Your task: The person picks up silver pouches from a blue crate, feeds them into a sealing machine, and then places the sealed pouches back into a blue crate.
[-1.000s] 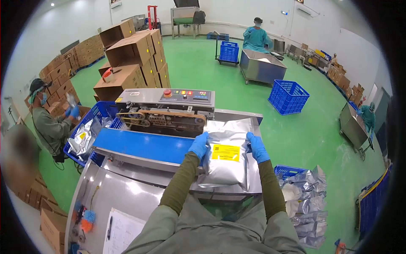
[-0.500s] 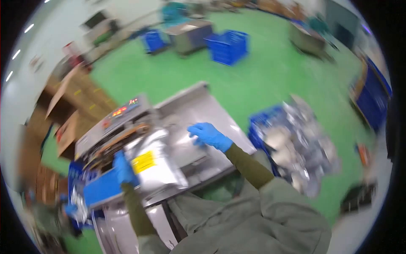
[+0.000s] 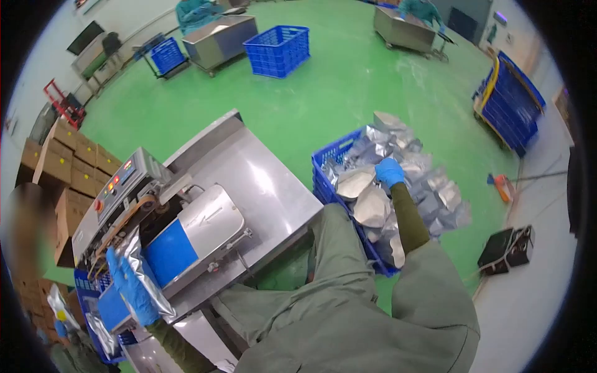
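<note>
My left hand (image 3: pixel 132 287), in a blue glove, lies with fingers stretched out against a silver foil bag (image 3: pixel 148 280) on the blue belt (image 3: pixel 169 252) of the sealing machine (image 3: pixel 121 186). The bag's upper end is at the machine's sealing side. On the right, my right hand (image 3: pixel 390 172), also gloved, reaches onto the heap of silver pouches (image 3: pixel 373 206) in a blue crate (image 3: pixel 336 148). Its fingers are bent down at a pouch, and their tips are hidden.
A steel table (image 3: pixel 249 174) carries the machine. Cardboard boxes (image 3: pixel 74 161) stand at the left. A co-worker's gloved hand (image 3: pixel 60 328) is at lower left, near another foil bag (image 3: pixel 59 304). Blue crates (image 3: pixel 277 53), steel carts (image 3: pixel 221 42) and people are farther back.
My right hand has moved from above the steel table to the pouches in the crate. The foil bag has gone left along the belt, with my left hand beside it. The view has shifted right.
</note>
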`<state>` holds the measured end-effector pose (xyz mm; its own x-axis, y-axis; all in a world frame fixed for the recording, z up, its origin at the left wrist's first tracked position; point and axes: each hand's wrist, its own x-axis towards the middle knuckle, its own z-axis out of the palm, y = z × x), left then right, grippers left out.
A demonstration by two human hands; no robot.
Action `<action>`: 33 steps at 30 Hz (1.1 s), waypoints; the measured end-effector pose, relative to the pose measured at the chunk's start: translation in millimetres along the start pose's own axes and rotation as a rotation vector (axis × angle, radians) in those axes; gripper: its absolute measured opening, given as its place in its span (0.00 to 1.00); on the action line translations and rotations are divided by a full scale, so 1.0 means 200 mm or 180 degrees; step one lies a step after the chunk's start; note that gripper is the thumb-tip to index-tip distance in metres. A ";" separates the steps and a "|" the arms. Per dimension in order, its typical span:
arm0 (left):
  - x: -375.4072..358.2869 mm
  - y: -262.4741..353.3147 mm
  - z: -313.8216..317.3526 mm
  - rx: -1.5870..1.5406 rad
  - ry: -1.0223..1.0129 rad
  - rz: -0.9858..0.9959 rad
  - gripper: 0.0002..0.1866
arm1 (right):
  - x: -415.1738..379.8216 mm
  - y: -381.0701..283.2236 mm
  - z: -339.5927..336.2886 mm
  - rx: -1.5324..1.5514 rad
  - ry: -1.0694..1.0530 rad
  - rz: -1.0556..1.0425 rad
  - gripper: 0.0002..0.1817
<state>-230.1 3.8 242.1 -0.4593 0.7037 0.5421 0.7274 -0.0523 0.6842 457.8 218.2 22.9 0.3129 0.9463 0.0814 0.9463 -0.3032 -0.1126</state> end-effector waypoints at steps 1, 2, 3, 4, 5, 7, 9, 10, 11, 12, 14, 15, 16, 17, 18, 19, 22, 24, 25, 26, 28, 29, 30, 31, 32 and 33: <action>0.02 -0.04 0.04 -0.0339 -0.0181 -0.0153 0.24 | 0.10 -0.05 -0.04 -0.0069 0.0273 -0.0042 0.17; 0.03 -0.01 0.09 0.0242 -0.0338 0.0155 0.23 | 0.10 -0.18 -0.34 -0.0807 0.1507 -0.0981 0.13; 0.03 0.04 0.12 0.0192 -0.0641 0.0358 0.23 | 0.14 -0.31 -0.73 -0.0779 0.1699 -0.1588 0.13; 0.01 0.10 0.15 0.0051 -0.0834 0.0330 0.23 | 0.10 -0.45 -1.10 -0.0599 0.2119 -0.2052 0.15; -0.01 0.20 0.18 -0.0397 -0.0996 0.0035 0.23 | -0.06 -0.65 -1.49 0.1766 0.1419 -0.1517 0.19; -0.05 0.21 0.21 -0.0441 -0.1211 0.0219 0.27 | -0.05 -0.77 -1.72 0.2349 0.1558 -0.1655 0.24; -0.10 0.27 0.18 -0.0890 -0.1017 -0.0058 0.25 | -0.06 -0.86 -1.82 0.2088 0.1636 -0.1989 0.27; -0.13 0.25 0.14 -0.1095 -0.0897 -0.0233 0.25 | -0.03 -0.85 -1.74 0.1670 0.1568 -0.1824 0.27; -0.15 0.23 0.10 -0.1306 -0.0766 -0.0400 0.24 | 0.01 -0.80 -1.57 0.1258 0.1491 -0.1684 0.27; -0.16 0.15 0.04 -0.1599 -0.0764 -0.0578 0.18 | 0.02 -0.73 -1.38 0.1027 0.1341 -0.1640 0.26; -0.21 0.05 -0.05 -0.1624 -0.0165 -0.0490 0.12 | 0.01 -0.49 -0.88 0.1058 0.0616 -0.1010 0.27; -0.23 0.01 -0.13 -0.1615 0.0109 -0.0564 0.12 | 0.06 -0.35 -0.61 0.0821 0.0255 -0.0955 0.25; -0.25 -0.01 -0.20 -0.1669 0.0136 -0.0869 0.13 | 0.06 -0.19 -0.34 0.0409 -0.0090 -0.0946 0.24; -0.26 -0.03 -0.27 -0.1758 0.0147 -0.1140 0.14 | 0.07 -0.03 -0.09 -0.0103 -0.0355 -0.0977 0.23; -0.26 0.03 -0.30 -0.1695 0.0219 -0.1127 0.16 | 0.07 0.06 0.08 -0.0644 -0.0558 -0.1206 0.22; -0.28 0.03 -0.30 -0.1712 0.0370 -0.1140 0.16 | 0.05 0.06 0.11 -0.2053 -0.0779 -0.2083 0.19; -0.27 0.01 -0.23 -0.1727 0.0170 -0.1078 0.15 | 0.24 -0.05 0.12 -0.1846 0.0046 -0.2301 0.14; -0.24 0.07 -0.15 -0.1592 -0.0478 -0.1159 0.15 | 0.40 -0.23 0.17 -0.0297 0.0703 -0.1708 0.16; -0.22 0.08 -0.10 -0.1537 -0.0508 -0.1154 0.15 | 0.27 -0.41 -0.11 0.0058 0.0786 -0.2015 0.16; -0.19 0.08 -0.03 -0.1363 -0.0720 -0.0976 0.15 | 0.07 -0.66 -0.48 0.0390 0.0845 -0.2336 0.17; -0.15 0.18 0.08 -0.1119 -0.1167 -0.0705 0.14 | -0.04 -0.91 -0.91 0.0674 0.0776 -0.2983 0.16; -0.12 0.26 0.15 -0.1059 -0.1389 -0.0618 0.15 | -0.16 -1.03 -1.19 0.1348 0.0564 -0.3207 0.12; -0.09 0.32 0.21 -0.1003 -0.1562 -0.0314 0.16 | -0.21 -1.13 -1.38 0.1046 0.1851 -0.4035 0.12; -0.06 0.38 0.29 -0.0957 -0.1720 -0.0003 0.20 | -0.27 -1.22 -1.51 0.3012 0.0329 -0.2722 0.14; -0.04 0.45 0.36 -0.1098 -0.1732 0.0160 0.21 | -0.36 -1.29 -1.70 0.3056 0.0142 -0.2390 0.14; -0.02 0.52 0.43 -0.1234 -0.1706 0.0340 0.23 | -0.43 -1.35 -1.86 0.3105 -0.0021 -0.2090 0.15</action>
<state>-108.5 56.9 268.7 -0.0054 0.9299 0.3677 0.4731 -0.3216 0.8202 205.6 177.7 414.2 -0.2147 0.8905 0.4012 0.4614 0.4546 -0.7619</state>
